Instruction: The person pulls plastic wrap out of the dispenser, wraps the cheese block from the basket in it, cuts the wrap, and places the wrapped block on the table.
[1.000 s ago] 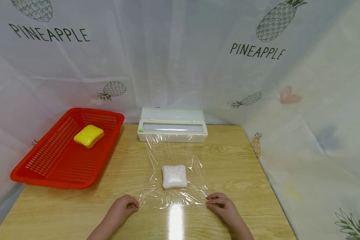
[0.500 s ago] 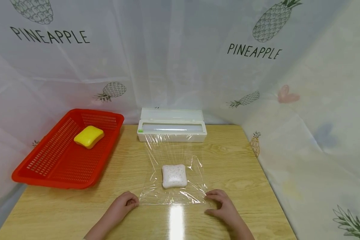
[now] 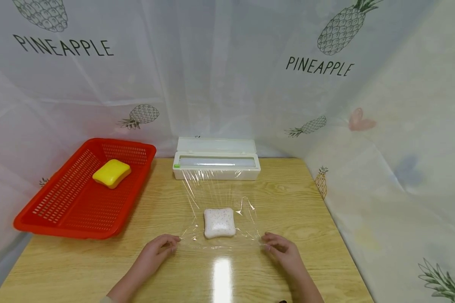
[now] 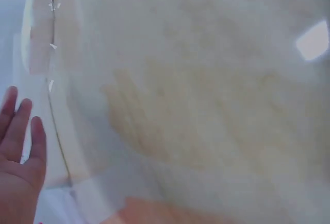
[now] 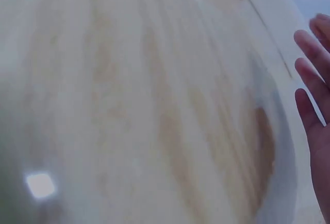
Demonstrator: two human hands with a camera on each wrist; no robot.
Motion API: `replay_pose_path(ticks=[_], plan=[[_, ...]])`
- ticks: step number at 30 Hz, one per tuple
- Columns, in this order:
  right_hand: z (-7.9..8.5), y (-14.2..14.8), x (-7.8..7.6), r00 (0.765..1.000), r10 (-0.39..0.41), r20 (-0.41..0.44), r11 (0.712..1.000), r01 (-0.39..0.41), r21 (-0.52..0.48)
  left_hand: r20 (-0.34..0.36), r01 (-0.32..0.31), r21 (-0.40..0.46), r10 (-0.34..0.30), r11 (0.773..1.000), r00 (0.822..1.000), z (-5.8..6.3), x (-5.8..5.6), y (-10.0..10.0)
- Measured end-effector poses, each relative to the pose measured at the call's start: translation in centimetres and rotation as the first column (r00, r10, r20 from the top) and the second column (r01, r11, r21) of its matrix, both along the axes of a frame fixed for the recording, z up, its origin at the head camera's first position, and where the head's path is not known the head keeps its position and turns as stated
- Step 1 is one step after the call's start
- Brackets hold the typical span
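A sheet of clear plastic wrap (image 3: pixel 246 219) stretches toward me from a white dispenser box (image 3: pixel 216 173). On the sheet rests a white speckled soap bar (image 3: pixel 219 223). My left hand (image 3: pixel 157 251) pinches the wrap's near left corner between thumb and fingers. At the near right corner, my right hand (image 3: pixel 286 252) does the same, thumb below the bent fingers. The wrist views show a few fingers of the left hand (image 4: pixel 20 152) and the right hand (image 5: pixel 317 85) at the frame edges; their pinch is hidden there.
A red plastic basket (image 3: pixel 130 210) stands at the left with a yellow soap bar (image 3: pixel 111 173) inside. The dispenser's lid (image 3: pixel 217 145) is raised at the back of the wooden table (image 3: pixel 295 202). A pineapple-print curtain (image 3: pixel 220 75) hangs behind and on the sides.
Both hands have moved forward, away from me, and the wrap's near edge has come closer to the soap. The right thumb and fingers, spread half a second ago, have closed at the corner.
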State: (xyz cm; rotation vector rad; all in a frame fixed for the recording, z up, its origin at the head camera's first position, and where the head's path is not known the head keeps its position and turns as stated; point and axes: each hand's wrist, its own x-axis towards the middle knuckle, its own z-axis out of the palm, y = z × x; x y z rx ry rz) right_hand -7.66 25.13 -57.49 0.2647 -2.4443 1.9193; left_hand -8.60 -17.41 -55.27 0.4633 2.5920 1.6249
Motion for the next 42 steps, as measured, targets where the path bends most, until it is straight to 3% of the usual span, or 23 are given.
replay_pose_path(ticks=[5,10,15,18,22,25,30,36,42], plan=[[0.2,-0.5,-0.9,1.0,-0.003,-0.001,0.999,0.003,-0.042,-0.024,-0.027,-0.016,0.027,1.0,0.999,0.6,-0.8,0.8],[1.0,-1.7,-2.0,0.995,-0.095,0.02,0.995,0.096,-0.01,-0.115,-0.066,-0.043,0.061,0.997,0.991,0.7,-1.8,1.5],[3.1,-3.5,-2.8,0.985,-0.158,-0.067,0.987,0.16,0.03,-0.165,-0.125,-0.01,0.122,0.992,0.979,0.6,-3.1,2.5],[3.1,-4.1,-3.7,0.974,-0.201,-0.105,0.978,0.206,0.038,-0.18,-0.178,0.034,0.182,0.983,0.967,0.7,-4.0,3.3],[1.9,-4.5,-5.3,0.948,-0.293,-0.122,0.952,0.3,0.05,-0.138,-0.259,0.102,0.272,0.96,0.952,1.0,-5.1,4.4],[1.5,-4.8,-6.1,0.926,-0.353,-0.133,0.932,0.361,0.039,-0.087,-0.285,0.127,0.297,0.95,0.951,1.3,-5.7,4.8],[1.4,-5.0,-7.0,0.915,-0.4,-0.057,0.915,0.402,0.041,-0.012,-0.334,0.035,0.334,0.942,0.942,1.3,-6.4,4.9],[1.1,-4.7,-7.9,0.916,-0.388,0.096,0.921,0.383,0.07,0.074,-0.348,-0.061,0.352,0.936,0.933,0.4,-7.3,4.7],[0.2,-4.5,-8.7,0.912,-0.373,0.169,0.928,0.365,0.078,0.056,-0.328,-0.128,0.337,0.936,0.94,-0.6,-7.8,4.7]])
